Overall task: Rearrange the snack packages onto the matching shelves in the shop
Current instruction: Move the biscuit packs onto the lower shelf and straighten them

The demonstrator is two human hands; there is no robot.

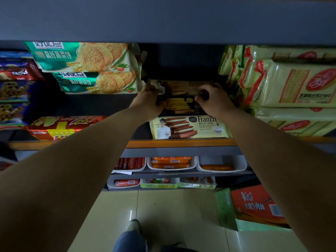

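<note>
Both my arms reach deep into the middle shelf (178, 143). My left hand (150, 96) grips the left end of a dark Franzzi cookie pack (181, 88) and my right hand (211, 99) grips its right end. That pack lies on top of another dark Franzzi pack (179, 105) with yellow cookies on it. In front of them, near the shelf edge, lies a cream Franzzi yogurt chocolate cookie pack (189, 127), flat and untouched.
Green biscuit packs (87, 57) are stacked to the left, a red pack (60, 127) below them, pale cracker packs (283, 84) to the right. White trays of sausages (171, 162) fill lower shelves. A red carton (258, 206) stands on the tiled floor at right.
</note>
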